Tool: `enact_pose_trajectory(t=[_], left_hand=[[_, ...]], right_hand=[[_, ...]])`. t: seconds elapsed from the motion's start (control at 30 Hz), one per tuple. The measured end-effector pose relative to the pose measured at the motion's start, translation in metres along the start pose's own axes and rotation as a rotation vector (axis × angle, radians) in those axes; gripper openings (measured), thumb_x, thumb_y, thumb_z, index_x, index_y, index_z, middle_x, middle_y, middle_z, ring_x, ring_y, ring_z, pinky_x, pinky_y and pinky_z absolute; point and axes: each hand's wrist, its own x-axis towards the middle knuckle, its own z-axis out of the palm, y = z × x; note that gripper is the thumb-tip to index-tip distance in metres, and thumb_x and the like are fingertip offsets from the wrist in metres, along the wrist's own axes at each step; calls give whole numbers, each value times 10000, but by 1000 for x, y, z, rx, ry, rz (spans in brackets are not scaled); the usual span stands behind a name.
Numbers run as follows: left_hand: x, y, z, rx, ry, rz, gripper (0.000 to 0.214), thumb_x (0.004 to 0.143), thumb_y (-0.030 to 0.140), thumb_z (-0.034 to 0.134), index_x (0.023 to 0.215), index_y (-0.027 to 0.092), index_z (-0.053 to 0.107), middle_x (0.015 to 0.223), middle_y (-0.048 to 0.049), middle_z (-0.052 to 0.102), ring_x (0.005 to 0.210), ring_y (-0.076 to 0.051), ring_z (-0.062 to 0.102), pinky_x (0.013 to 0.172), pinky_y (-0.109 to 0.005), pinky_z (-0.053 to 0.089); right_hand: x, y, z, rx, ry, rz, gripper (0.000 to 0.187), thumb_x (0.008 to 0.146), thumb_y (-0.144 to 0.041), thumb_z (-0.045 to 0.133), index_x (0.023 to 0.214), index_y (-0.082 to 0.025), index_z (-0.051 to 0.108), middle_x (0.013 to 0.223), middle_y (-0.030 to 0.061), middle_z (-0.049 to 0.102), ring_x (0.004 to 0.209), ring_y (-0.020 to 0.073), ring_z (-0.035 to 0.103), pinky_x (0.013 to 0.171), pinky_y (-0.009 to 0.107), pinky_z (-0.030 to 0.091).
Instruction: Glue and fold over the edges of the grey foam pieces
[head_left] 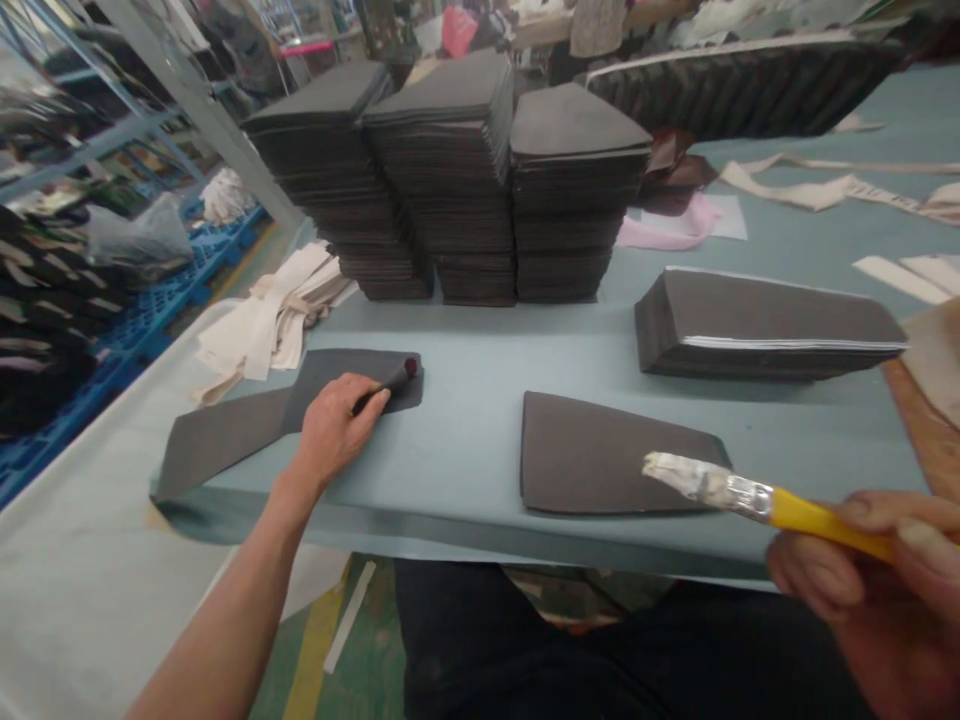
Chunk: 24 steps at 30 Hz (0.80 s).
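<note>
Right hand [870, 600], half cropped, seemingly round brush [765, 500]

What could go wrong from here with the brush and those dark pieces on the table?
1. The brush in the right hand has caked bristles above the near dark piece; anything dripping could smear it or the table cover.
2. The long dark piece under the left hand reaches the table's edge and might slip off if the marker drags it.

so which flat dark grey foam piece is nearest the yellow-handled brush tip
The single dark grey foam piece at the centre near edge; the other flat one lies under the left hand.
</note>
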Motion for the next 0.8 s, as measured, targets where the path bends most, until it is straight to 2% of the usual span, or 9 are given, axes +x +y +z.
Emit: enact_pose_trajectory(t=[0.1,0.2,0.33,0.47,0.53,0.63,0.73,0.8], left_hand=[[-8,6,-2,-91,65,-22,395,1024,534,512,940,220,736,929,-57,761,865,-230,683,828,-365,528],[-26,23,-1,-169,159,-19,364,1054,503,523,998,221,746,974,-39,778,884,-204,704,837,-340,539],[-59,55,14,-250,266,27,247,1053,403,595,1012,216,750,1062,-41,798,1012,-191,732,942,-322,561],[-87,79,36,-308,342,57,159,1057,303,613,1047,211,743,1068,-39,798,1023,-172,739,931,-301,578],[-95,86,45,-317,373,62,127,1047,269,632,1080,215,743,1075,-39,799,1038,-176,741,944,-312,586],[-102,97,51,-312,389,79,126,1036,238,648,1124,229,737,1099,-48,800,1064,-199,740,970,-354,599],[-104,109,55,-307,374,117,138,1040,204,626,1138,241,716,1101,-55,793,1058,-209,734,962,-372,611],[-107,117,55,-305,356,148,132,1042,200,618,1137,245,699,1089,-52,788,1037,-202,729,949,-364,614]], right_hand=[[-5,-32,44,76,-89,38,171,883,-465,806,792,-320,816,562,50,549,412,155,530,358,330,398],[-9,-47,71,-4,-185,-42,167,990,-450,735,906,-324,806,590,28,628,489,155,629,419,271,487],[-12,-45,103,-196,-387,-212,148,1108,-299,579,1126,-334,722,706,-53,738,548,82,666,570,186,565],[-9,-32,138,-382,-593,-407,140,1080,-197,585,1154,-262,685,856,-36,794,659,75,713,647,177,542],[-9,-26,157,-460,-586,-509,36,1049,-226,647,1055,-226,683,831,-21,779,689,98,727,673,202,532],[-13,-21,181,-571,-529,-638,148,1036,-346,678,968,-215,664,778,-8,749,703,141,738,692,247,525],[-18,-17,197,-687,-447,-681,229,1032,-437,654,955,-222,635,742,-6,737,647,158,719,631,270,480],[-20,-14,203,-742,-410,-670,173,1033,-383,634,950,-233,613,707,-20,721,598,151,691,595,271,441]])
